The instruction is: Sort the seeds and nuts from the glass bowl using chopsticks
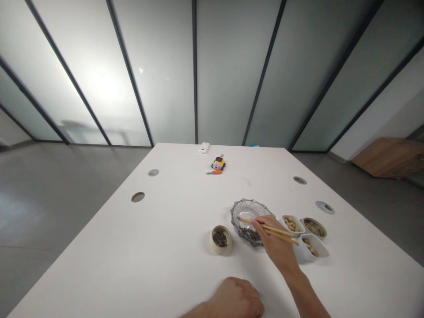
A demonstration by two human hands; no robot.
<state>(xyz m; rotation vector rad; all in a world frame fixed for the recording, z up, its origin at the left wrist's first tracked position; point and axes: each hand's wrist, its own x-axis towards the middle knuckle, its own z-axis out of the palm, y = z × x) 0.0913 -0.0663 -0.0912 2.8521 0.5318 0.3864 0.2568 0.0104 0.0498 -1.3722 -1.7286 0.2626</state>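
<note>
My right hand (pixel 270 234) is closed round a pair of wooden chopsticks (pixel 281 234), whose tips reach over a clear glass bowl (pixel 236 216) with a scalloped rim. Dark beans (pixel 250 233) lie in the near part of that bowl. Left of it stands a small round cup (pixel 221 251) holding more dark beans. My left hand (pixel 236 298) rests curled on the white table near its front edge, below the cup; whether anything is inside the fingers is hidden.
Right of the glass bowl stand two white dishes (pixel 299 251) with pale nuts and a round dish (pixel 323 233) with thin dark pieces. Farther back lie a toy carrot (pixel 217 172), a yellow toy car (pixel 218 162) and a white box-shaped device (pixel 204 148). Holes pierce the table (pixel 179 212).
</note>
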